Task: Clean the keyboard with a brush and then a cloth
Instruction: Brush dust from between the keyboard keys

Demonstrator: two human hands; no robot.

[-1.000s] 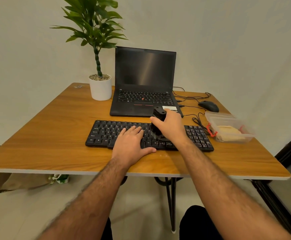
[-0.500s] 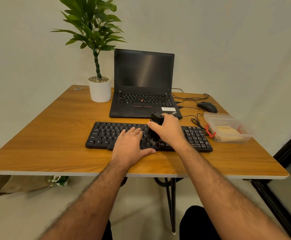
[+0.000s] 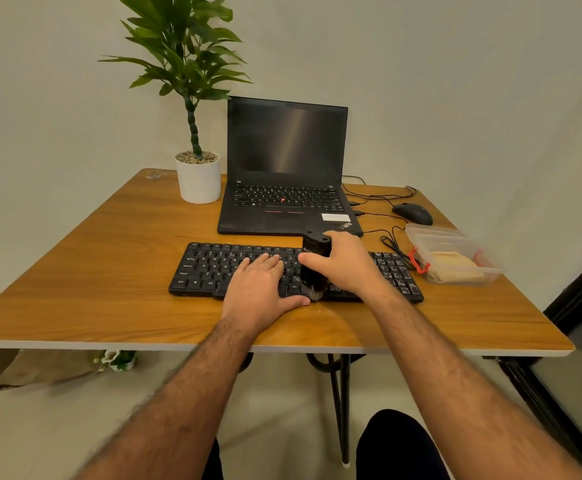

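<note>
Right hand [image 3: 346,263] curls its fingers and thumb round one stubby black brush [image 3: 314,263], which stands upright with its bristles down on the near edge of the keyboard [image 3: 213,268], near the middle of its length. Left hand [image 3: 260,285] lies flat and relaxed on the keys just left of the brush, fingers straight and together, thumb stretched along the keyboard's front edge close to the bristles.

One black keyboard lies across the wooden tabletop [image 3: 109,271], towards its near side. Behind it stands one open laptop [image 3: 286,174] with a dark screen. One white pot [image 3: 198,178], topped with pebbles, holds one green leafy plant [image 3: 182,46] at the laptop's left. One black mouse [image 3: 412,213] sits to the right of the laptop, its cables trailing between them.

One clear plastic box [image 3: 456,254] with a red clip on its left side rests at the keyboard's right end; inside lies one folded, pale yellowish cloth [image 3: 454,266].

Under the tabletop's left side, a brown bag [image 3: 33,370] lies on the floor.
</note>
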